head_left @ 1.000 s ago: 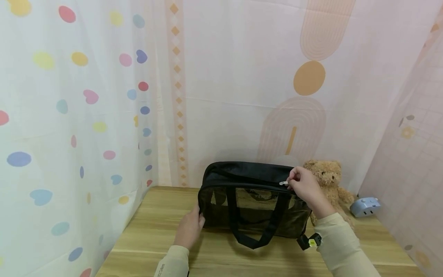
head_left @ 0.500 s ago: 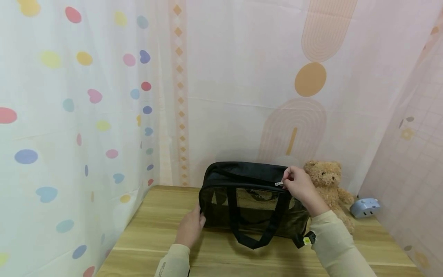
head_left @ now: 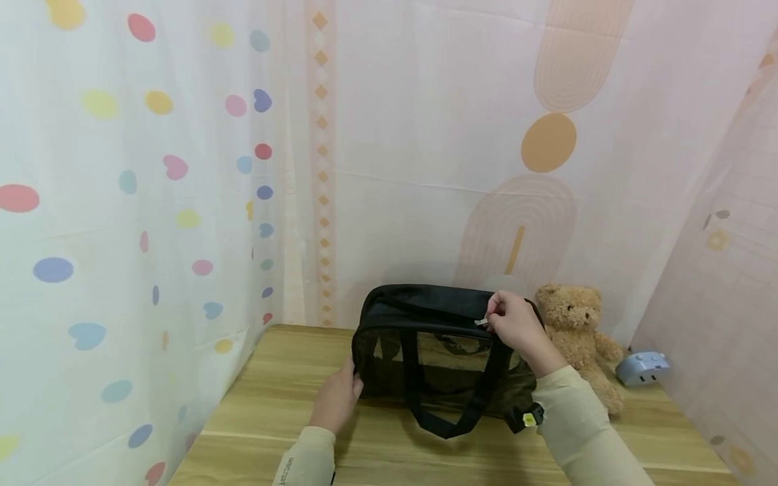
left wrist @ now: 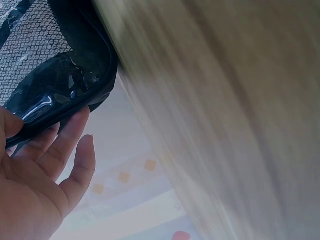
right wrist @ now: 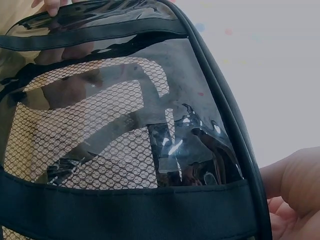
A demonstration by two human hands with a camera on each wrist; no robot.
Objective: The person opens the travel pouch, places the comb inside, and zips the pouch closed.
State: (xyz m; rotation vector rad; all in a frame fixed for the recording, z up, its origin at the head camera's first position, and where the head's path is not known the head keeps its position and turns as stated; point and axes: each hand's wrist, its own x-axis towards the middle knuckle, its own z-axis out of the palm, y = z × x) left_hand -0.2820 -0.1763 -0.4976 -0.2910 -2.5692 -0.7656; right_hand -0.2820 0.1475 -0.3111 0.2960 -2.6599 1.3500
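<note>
A black zip bag (head_left: 425,304) with see-through sides and mesh panels (right wrist: 105,115) stands on the wooden table, its front strap handle (head_left: 446,428) hanging down. My left hand (head_left: 335,399) holds the bag's left end. In the left wrist view, the thumb lies on one side of the piped edge (left wrist: 65,112) and the fingers on the other. At the top, my right hand (head_left: 516,325) pinches the silver zipper pull (head_left: 481,322), right of the middle. The right wrist view shows the clear side close up, with that hand at the bag's edge; the pull is hidden there.
A tan teddy bear (head_left: 571,317) sits behind the bag's right end. To its right lies a light blue device with two slots (head_left: 641,368). Patterned curtains (head_left: 395,169) hang close behind and beside the wooden table (head_left: 261,432).
My right hand has moved left along the top of the bag, drawing the zipper pull with it. My left hand keeps its place at the left end.
</note>
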